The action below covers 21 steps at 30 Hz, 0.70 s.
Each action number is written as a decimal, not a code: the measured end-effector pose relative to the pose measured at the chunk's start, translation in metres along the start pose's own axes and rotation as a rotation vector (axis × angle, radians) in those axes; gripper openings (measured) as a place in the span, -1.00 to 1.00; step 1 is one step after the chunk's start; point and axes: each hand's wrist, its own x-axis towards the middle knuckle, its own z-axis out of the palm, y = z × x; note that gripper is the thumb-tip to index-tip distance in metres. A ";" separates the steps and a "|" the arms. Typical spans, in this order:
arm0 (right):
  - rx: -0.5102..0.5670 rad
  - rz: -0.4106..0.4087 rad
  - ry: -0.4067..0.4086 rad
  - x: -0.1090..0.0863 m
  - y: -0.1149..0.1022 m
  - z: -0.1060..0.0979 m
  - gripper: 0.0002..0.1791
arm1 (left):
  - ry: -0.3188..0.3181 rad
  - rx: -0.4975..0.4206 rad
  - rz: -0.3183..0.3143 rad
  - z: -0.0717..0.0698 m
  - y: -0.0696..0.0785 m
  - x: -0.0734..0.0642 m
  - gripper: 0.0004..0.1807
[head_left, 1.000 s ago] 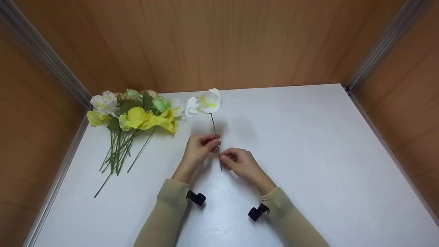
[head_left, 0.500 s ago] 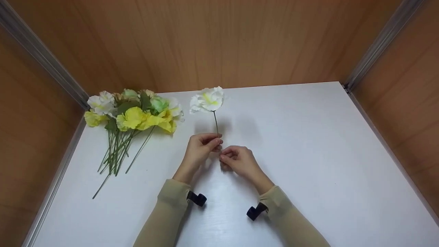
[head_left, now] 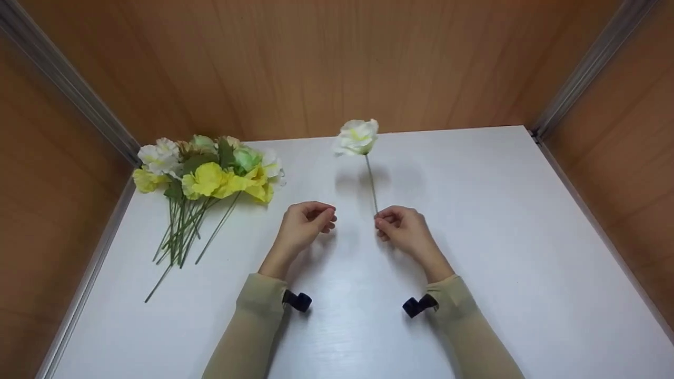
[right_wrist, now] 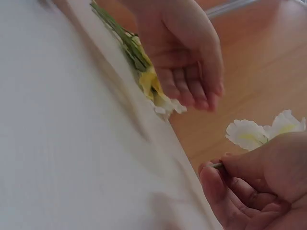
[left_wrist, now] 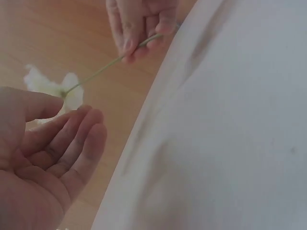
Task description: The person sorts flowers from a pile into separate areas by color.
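Moved the white flower [head_left: 357, 138] rightward, pinched by the stem [head_left: 371, 181] in the right hand [head_left: 408, 230] alone; released it from the left hand [head_left: 305, 223], so became free there.

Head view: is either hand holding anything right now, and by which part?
The right hand pinches a white flower by its stem, near the lower end. The left hand holds nothing.

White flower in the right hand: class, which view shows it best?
The head view, because the white flower shows unblocked beyond the right hand. Left wrist: the left hand partly covers its bloom. Right wrist: the right hand hides most of its stem.
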 end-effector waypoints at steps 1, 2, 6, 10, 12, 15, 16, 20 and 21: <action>-0.018 0.023 0.035 0.001 0.004 -0.010 -0.85 | 0.014 0.029 -0.003 -0.004 -0.001 0.000 -0.76; -0.041 0.037 0.063 0.001 0.008 -0.022 -0.84 | 0.028 0.059 -0.003 -0.009 -0.002 0.001 -0.76; -0.147 0.084 0.160 -0.001 0.029 -0.072 -0.78 | 0.105 0.188 -0.001 -0.032 -0.006 0.000 -0.76; -0.263 0.123 0.221 -0.009 0.050 -0.128 -0.72 | 0.196 0.340 -0.013 -0.060 -0.011 -0.006 -0.74; -0.321 0.140 0.243 -0.015 0.059 -0.155 -0.69 | 0.243 0.412 -0.019 -0.077 -0.015 -0.012 -0.72; -0.413 0.167 0.271 -0.022 0.070 -0.195 -0.66 | 0.308 0.494 -0.038 -0.105 -0.021 -0.025 -0.69; -0.436 0.184 0.275 -0.023 0.073 -0.207 -0.65 | 0.329 0.514 -0.049 -0.114 -0.022 -0.029 -0.68; -0.505 0.252 0.285 -0.028 0.086 -0.246 -0.62 | 0.424 0.582 -0.090 -0.152 -0.023 -0.046 -0.62; -0.515 0.267 0.286 -0.029 0.090 -0.253 -0.61 | 0.458 0.601 -0.095 -0.161 -0.024 -0.049 -0.62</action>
